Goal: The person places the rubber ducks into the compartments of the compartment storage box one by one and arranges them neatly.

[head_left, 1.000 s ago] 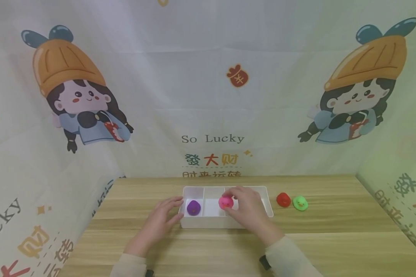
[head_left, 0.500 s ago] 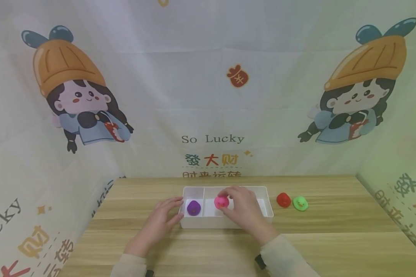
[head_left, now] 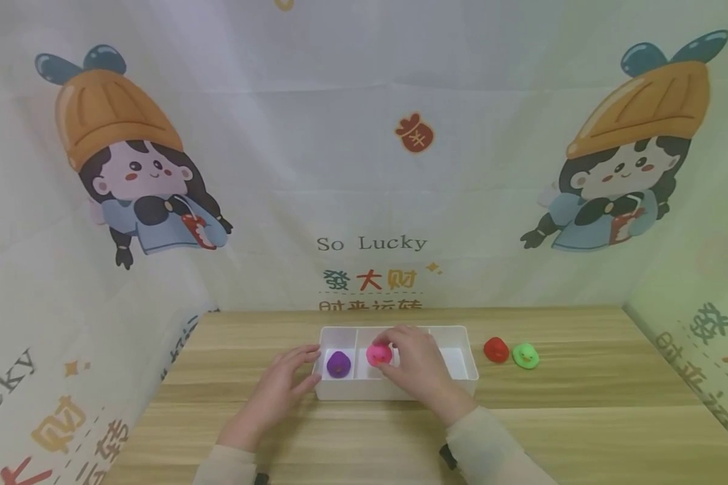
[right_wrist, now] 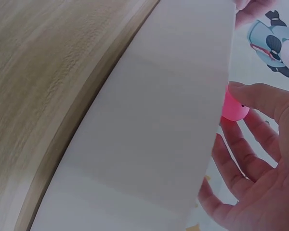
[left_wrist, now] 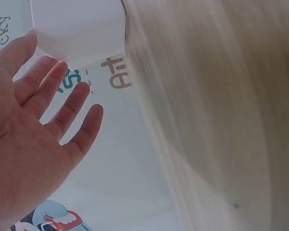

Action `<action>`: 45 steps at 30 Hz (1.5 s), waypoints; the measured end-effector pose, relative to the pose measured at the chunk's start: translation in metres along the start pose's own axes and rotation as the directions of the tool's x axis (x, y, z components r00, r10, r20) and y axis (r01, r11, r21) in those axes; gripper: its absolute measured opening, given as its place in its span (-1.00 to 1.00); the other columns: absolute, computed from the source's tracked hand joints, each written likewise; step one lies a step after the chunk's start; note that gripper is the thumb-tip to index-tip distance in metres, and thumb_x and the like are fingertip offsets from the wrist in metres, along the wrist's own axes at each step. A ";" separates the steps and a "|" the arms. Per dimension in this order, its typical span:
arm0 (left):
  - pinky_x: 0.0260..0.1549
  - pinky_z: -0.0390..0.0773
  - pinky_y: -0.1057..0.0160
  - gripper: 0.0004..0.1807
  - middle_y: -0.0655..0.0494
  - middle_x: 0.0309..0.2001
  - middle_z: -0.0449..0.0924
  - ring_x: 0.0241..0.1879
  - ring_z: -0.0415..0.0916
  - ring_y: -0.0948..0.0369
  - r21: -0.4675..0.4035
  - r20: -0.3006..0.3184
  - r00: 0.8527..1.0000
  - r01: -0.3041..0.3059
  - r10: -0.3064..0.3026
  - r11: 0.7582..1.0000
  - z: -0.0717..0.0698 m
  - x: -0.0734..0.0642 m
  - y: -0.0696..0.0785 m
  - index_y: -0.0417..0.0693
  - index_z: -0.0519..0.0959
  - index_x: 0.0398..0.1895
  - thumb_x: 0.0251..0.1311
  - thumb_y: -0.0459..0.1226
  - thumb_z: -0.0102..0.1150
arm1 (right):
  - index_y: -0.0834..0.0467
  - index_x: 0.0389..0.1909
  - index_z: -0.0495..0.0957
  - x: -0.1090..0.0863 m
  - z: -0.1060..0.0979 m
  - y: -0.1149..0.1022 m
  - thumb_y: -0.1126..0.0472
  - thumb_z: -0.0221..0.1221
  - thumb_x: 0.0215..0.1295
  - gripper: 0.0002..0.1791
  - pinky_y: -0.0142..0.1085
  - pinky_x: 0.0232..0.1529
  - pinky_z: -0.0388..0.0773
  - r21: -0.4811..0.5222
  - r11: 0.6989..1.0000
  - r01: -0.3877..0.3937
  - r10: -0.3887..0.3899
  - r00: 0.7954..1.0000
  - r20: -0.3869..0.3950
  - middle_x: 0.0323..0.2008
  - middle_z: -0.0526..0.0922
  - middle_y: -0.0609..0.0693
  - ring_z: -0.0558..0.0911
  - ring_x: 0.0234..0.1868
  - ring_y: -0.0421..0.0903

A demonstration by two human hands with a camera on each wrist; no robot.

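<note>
A white divided box (head_left: 364, 390) stands on the table, with a purple toy duck (head_left: 338, 364) in its leftmost compartment. My right hand (head_left: 421, 367) pinches a pink toy duck (head_left: 379, 354) between thumb and fingers over the second compartment from the left. In the right wrist view the box's front wall hides the lower part of the pink duck (right_wrist: 235, 107). At the left end of the box, my left hand (head_left: 285, 377) touches the wall with loosely extended fingers. The left wrist view shows thumb and fingertips of that hand (left_wrist: 43, 106) at the box's end (left_wrist: 82, 33).
Right of the box, a red toy duck (head_left: 496, 349) and a green toy duck (head_left: 526, 356) sit side by side on the wooden table (head_left: 582, 377). A printed cloth (head_left: 364, 168) hangs behind the table and along both sides.
My right hand has moved left with the pink duck, from the divider near the middle to over the second compartment. The left hand has stayed in place.
</note>
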State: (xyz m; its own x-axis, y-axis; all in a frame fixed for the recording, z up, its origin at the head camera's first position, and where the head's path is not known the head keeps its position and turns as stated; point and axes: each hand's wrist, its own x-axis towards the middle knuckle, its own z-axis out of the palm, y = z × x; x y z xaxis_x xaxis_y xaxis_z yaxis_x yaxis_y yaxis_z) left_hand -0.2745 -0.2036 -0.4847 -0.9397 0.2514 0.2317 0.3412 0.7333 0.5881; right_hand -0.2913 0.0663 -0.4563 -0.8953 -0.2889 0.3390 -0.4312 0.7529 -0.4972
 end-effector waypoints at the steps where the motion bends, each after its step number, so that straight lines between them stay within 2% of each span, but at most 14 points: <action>1: 0.48 0.28 -0.27 -0.50 -0.03 0.45 0.46 0.44 0.34 -0.14 0.000 0.000 1.000 0.002 -0.002 1.000 0.000 0.000 0.000 -0.17 0.53 0.33 0.36 -0.24 0.29 | -0.01 -0.10 0.71 0.001 0.001 0.000 0.13 0.51 0.16 -0.71 -0.05 0.15 0.58 -0.001 1.000 0.010 -0.010 1.000 0.004 -0.10 0.72 -0.11 0.61 -0.03 -0.07; 11: 0.48 0.29 -0.28 -0.50 -0.02 0.45 0.46 0.43 0.34 -0.14 0.005 -0.013 1.000 -0.001 0.001 1.000 -0.001 -0.001 0.000 -0.17 0.53 0.33 0.36 -0.25 0.29 | 0.03 -0.12 0.71 0.009 0.011 0.003 0.16 0.51 0.14 -0.71 -0.09 0.14 0.64 -0.007 0.999 0.035 -0.034 0.999 0.037 -0.07 0.73 -0.06 0.62 0.03 -0.02; 22: 0.47 0.30 -0.28 -0.50 -0.03 0.45 0.46 0.42 0.36 -0.14 0.014 -0.011 1.000 -0.008 0.008 1.000 -0.002 -0.001 0.001 -0.19 0.53 0.33 0.36 -0.23 0.28 | 0.08 -0.14 0.71 0.015 0.017 0.006 0.24 0.49 0.14 -0.74 -0.13 0.08 0.66 0.000 0.998 0.069 -0.068 0.995 0.077 -0.13 0.73 -0.05 0.63 -0.03 -0.04; 31: 0.47 0.30 -0.27 -0.50 -0.04 0.45 0.45 0.42 0.36 -0.14 0.006 -0.005 1.000 -0.011 0.011 1.000 -0.002 0.000 0.001 -0.18 0.52 0.33 0.36 -0.23 0.29 | 0.04 -0.13 0.71 0.024 0.019 0.003 0.21 0.49 0.17 -0.75 -0.15 0.09 0.62 -0.037 0.999 0.005 0.001 0.986 0.164 -0.21 0.70 -0.11 0.59 -0.09 -0.10; 34: 0.47 0.31 -0.27 -0.49 -0.03 0.44 0.46 0.41 0.37 -0.14 0.005 -0.016 1.000 -0.013 0.013 1.000 -0.002 0.000 0.000 -0.18 0.53 0.33 0.35 -0.23 0.29 | 0.02 -0.13 0.71 0.029 0.020 0.004 0.19 0.51 0.14 -0.72 -0.04 0.25 0.51 -0.059 0.998 -0.001 0.011 0.984 0.179 -0.21 0.71 -0.11 0.59 -0.06 -0.08; 38: 0.46 0.32 -0.27 -0.49 -0.05 0.44 0.47 0.42 0.37 -0.15 0.011 -0.025 1.000 -0.019 0.019 1.000 -0.001 -0.001 -0.001 -0.19 0.53 0.32 0.34 -0.23 0.31 | 0.00 -0.15 0.71 0.032 0.023 0.007 0.17 0.54 0.09 -0.70 0.22 0.46 0.23 -0.081 0.997 0.008 0.008 0.980 0.198 -0.18 0.75 -0.10 0.62 0.02 -0.01; 41: 0.46 0.31 -0.28 -0.49 -0.06 0.44 0.47 0.42 0.36 -0.15 0.007 -0.021 1.000 -0.018 0.018 1.000 -0.001 -0.001 0.000 -0.19 0.54 0.32 0.34 -0.24 0.31 | 0.00 -0.18 0.70 0.033 0.025 0.008 0.16 0.56 0.05 -0.69 0.32 0.50 0.13 -0.103 0.994 0.022 0.000 0.978 0.208 -0.19 0.77 -0.10 0.62 0.01 0.01; 45: 0.47 0.29 -0.28 -0.50 -0.05 0.45 0.46 0.43 0.35 -0.16 -0.006 -0.009 1.000 -0.005 0.005 1.000 -0.001 -0.002 0.001 -0.19 0.53 0.33 0.35 -0.25 0.30 | 0.01 -0.23 0.70 0.035 0.026 0.007 0.18 0.57 0.02 -0.70 0.35 0.49 0.11 -0.126 0.991 0.040 -0.012 0.977 0.213 -0.30 0.75 -0.13 0.59 -0.08 -0.02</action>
State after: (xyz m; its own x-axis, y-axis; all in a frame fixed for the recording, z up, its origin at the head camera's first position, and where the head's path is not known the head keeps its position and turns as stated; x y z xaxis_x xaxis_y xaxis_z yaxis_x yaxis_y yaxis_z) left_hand -0.2727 -0.2036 -0.4840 -0.9378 0.2494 0.2417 0.3462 0.7278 0.5920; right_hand -0.3284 0.0464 -0.4692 -0.8933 -0.4174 0.1669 -0.4489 0.8095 -0.3785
